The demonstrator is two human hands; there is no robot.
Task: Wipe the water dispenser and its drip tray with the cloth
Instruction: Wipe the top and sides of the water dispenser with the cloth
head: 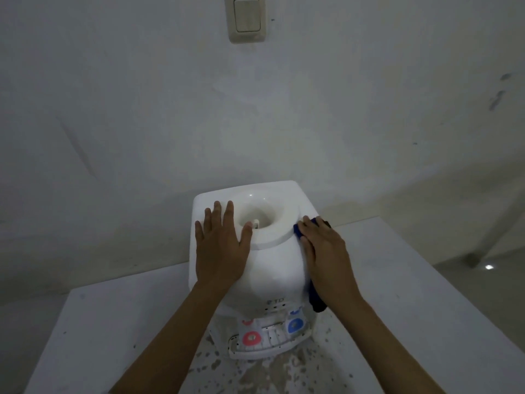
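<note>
Tabletop (113,322): pale, flat, slightly tilted in view; surface worn at its near middle, with brown-grey patches and specks where the finish has flaked. Small dark dots scattered further left.

Wall (142,109) behind tabletop: whitish, uneven, faint diagonal creases at left. Dark smudges (498,93) high and far right of tabletop.

Switch (246,18) on wall, well above tabletop, near its centre line: cream plate, single rocker.

Floor (466,277) right of tabletop: dim, grey. Small bright spot (489,267) on it, just beside a dark round shape; what either is cannot be told.
</note>
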